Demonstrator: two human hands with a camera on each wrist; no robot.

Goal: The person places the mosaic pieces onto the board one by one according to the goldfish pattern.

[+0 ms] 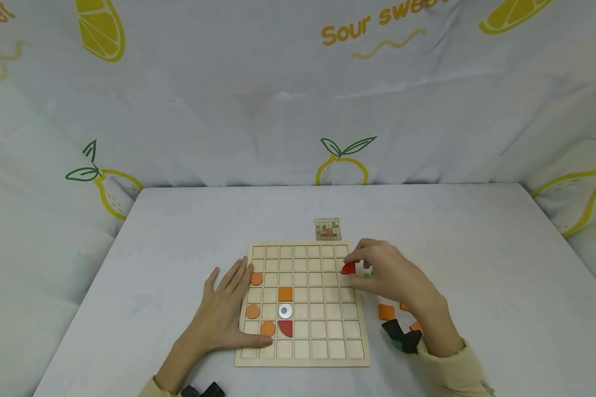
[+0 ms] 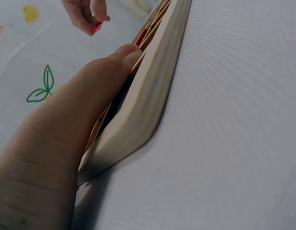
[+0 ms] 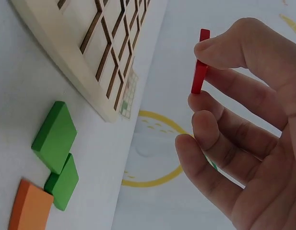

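Note:
A wooden grid board lies flat on the table. My left hand rests along its left side, fingers straight, thumb over the lower-left squares; the left wrist view shows the thumb on the rim. Above the board's upper right edge, my right hand pinches a red curved-edge piece between thumb and fingertips. On the grid's left part sit several orange discs, an orange square, a white ring-marked disc and a red quarter-circle piece.
A small pattern card lies just behind the board. To the right are loose pieces: green diamonds, orange squares and a black strap-like object. Another black object is at the front edge. A lemon-print cloth hangs behind.

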